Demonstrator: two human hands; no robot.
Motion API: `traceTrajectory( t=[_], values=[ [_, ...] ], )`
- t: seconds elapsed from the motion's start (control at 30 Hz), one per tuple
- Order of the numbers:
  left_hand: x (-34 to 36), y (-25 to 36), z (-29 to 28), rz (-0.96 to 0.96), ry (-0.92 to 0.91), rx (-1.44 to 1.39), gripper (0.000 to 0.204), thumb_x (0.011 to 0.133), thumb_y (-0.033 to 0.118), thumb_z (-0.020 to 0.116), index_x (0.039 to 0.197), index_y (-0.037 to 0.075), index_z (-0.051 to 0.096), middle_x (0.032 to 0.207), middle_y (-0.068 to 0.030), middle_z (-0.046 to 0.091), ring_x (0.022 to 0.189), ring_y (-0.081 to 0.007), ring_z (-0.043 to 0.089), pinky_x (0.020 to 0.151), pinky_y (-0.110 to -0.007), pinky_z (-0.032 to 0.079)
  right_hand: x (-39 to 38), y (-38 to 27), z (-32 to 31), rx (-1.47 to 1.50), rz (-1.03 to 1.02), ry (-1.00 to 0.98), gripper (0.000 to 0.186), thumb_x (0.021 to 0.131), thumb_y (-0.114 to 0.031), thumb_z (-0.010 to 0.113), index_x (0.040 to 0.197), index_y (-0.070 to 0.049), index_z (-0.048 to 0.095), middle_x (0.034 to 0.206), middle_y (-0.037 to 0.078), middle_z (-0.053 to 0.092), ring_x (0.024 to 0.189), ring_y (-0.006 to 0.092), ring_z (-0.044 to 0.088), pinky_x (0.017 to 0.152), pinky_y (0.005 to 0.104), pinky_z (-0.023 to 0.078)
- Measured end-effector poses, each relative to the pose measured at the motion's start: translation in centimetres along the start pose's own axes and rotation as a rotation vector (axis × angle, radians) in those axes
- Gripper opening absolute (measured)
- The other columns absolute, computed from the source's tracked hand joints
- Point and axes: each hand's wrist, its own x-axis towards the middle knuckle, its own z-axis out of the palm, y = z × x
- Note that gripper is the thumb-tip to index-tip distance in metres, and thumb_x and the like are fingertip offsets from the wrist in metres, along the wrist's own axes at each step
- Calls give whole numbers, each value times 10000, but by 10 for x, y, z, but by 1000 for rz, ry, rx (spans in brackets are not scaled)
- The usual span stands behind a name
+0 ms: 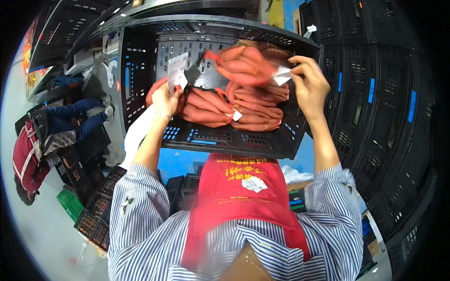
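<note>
A black plastic crate (220, 21) lies in front of me with several red net bags of long reddish vegetables in it; I cannot tell their exact kind. My left hand (166, 99), at the crate's left side, pinches a strip of white printed labels (177, 69). My right hand (309, 86) closes its fingertips on a white tag at the end of one net bag (246, 65), which is tilted and blurred above the others. Below it lie another bag (258, 96) and, to the left, a bag (204, 107) with a small white tag (237, 114).
Tall stacks of black crates (370, 93) stand close on the right. At the left, another person in a dark red top (30, 157) bends over black crates. A green crate (70, 203) sits on the floor there. Clear plastic wrap (296, 175) lies beyond my apron, near my right arm.
</note>
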Motion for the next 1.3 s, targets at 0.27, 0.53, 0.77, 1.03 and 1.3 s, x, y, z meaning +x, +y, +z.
traceTrajectory(
  t=[0.27,0.53,0.77,1.03,1.3],
  values=[
    [-4,66,-60,104,-270,-454,215,757,-21,703,972,-5,707,853,-127,717,819,-218,715,746,-310,545,-4,-24,-19,-4,47,39,110,756,103,659,796,7,622,1025,87,680,783,158,646,655,258,485],
    [36,112,-14,435,-639,-513,135,822,90,688,938,22,694,888,-145,704,809,-271,688,736,-354,520,6,-13,-35,-54,16,-28,129,741,108,650,812,12,601,1007,101,671,842,219,662,699,292,509],
    [43,222,24,-35,-628,-1324,265,850,181,730,1065,31,690,835,14,639,710,-77,575,627,-225,448,-3,-12,-41,-89,5,-104,109,744,37,697,786,-23,616,974,33,676,693,205,645,603,286,486],
    [54,255,83,249,-928,-1168,292,793,123,793,1030,-11,687,913,-45,701,824,-108,641,747,-272,526,-7,2,-53,-119,-48,-124,87,764,-27,705,778,-35,620,992,18,665,707,213,659,598,297,495],
    [67,262,78,203,-905,-1066,260,847,138,751,1046,-20,699,915,-40,714,861,-103,627,787,-273,510,-18,12,-59,61,-11,-151,77,758,27,680,779,-14,619,978,54,658,733,198,651,613,282,495]
  ],
)
